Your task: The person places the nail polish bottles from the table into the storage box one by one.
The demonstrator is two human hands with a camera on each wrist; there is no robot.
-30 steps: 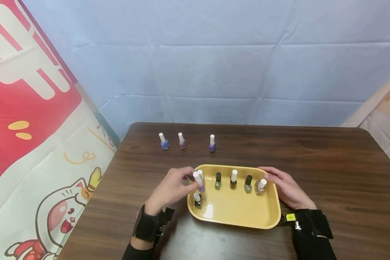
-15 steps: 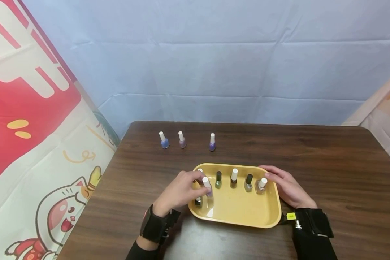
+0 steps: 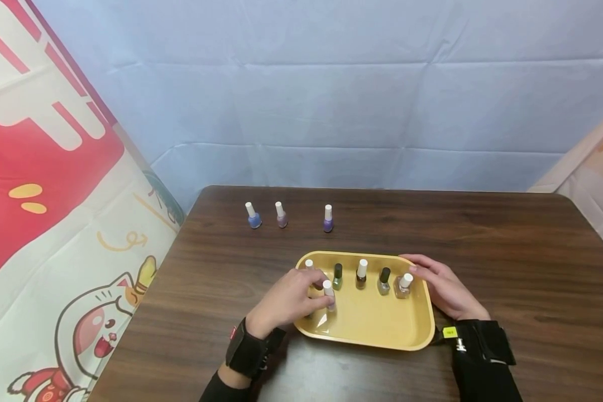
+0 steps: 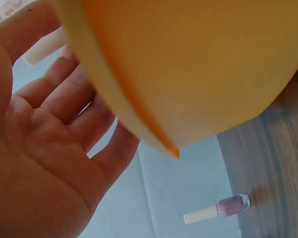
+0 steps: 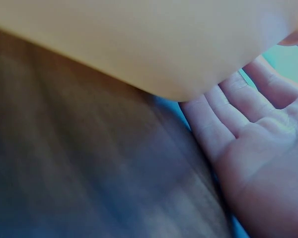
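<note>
My left hand (image 3: 293, 298) reaches over the left end of the yellow tray (image 3: 372, 341), its thumb and fingers pinching a pale purple nail polish bottle (image 3: 328, 290) by its body, white cap up. In the left wrist view only the white cap (image 4: 43, 48) shows past the fingers. At the tray's right end, my right hand (image 3: 449, 290) holds the rim, thumb on top and fingers along the outer wall. Inside stand a green bottle (image 3: 337, 277), a dark brown one (image 3: 361, 274) and a black-capped clear one (image 3: 384, 282); a tilted pinkish bottle (image 3: 403, 286) is at right.
Another white-capped bottle (image 3: 309, 264) stands in the tray's back left corner, partly hidden. On the table (image 3: 507, 240) behind the tray are a blue bottle (image 3: 253, 219), a mauve one (image 3: 281, 218) and a violet one (image 3: 328, 223). Fabric (image 3: 331, 111) hangs behind the table.
My left hand has moved the pale purple bottle rightward and slightly nearer, from the tray's left edge further inside. It now hides most of the front left dark bottle. My right hand stays put.
</note>
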